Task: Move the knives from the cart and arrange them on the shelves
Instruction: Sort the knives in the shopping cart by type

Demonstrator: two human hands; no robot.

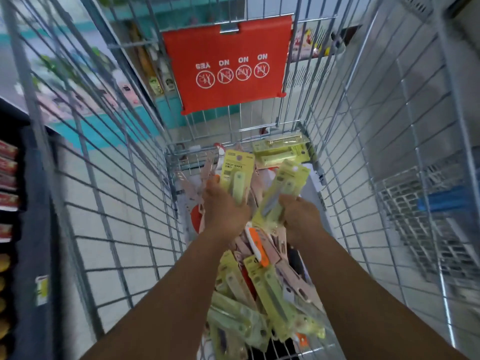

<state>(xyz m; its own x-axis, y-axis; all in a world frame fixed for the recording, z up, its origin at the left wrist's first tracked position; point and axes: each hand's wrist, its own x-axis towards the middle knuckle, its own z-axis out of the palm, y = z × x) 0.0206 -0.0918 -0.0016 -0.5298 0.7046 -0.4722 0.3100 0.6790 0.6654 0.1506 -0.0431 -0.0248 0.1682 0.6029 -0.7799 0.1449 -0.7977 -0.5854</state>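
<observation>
- Right now both hands are down in the cart (122,229), w/ packs lifted off the pile.
- Left hand (225,213): fingers curled round a green carded pack (237,175), label reads "FRUIT KNIFE", held roughly upright, card top pointing far.
- Right hand (301,219): fingers wrapped round a bunch of green packs (281,193), tilted, tops leaning far-right. Can't tell how many are in the bunch.
- Doing it well, my take: grip by the card/blister, not the blade end; lift straight up so hang-holes don't snag the wire sides; square the packs face-same-way before turning to the shelves.
- Probably early on, since lots are left in the cart.
- Cart contents: loose heap of knife packs (262,289), green ones mostly near, pinkish ones mid and left, an orange-handled knife (255,245) between the forearms, more yellow-green packs (283,152) at the far end. All jumbled, overlapping, no order.
- Red flap (226,66) w/ YES/NO icons hangs on the far wall of the cart.
- Shelf (10,178) w/ blurred red goods at far left; unclear if that's the target shelf.
</observation>
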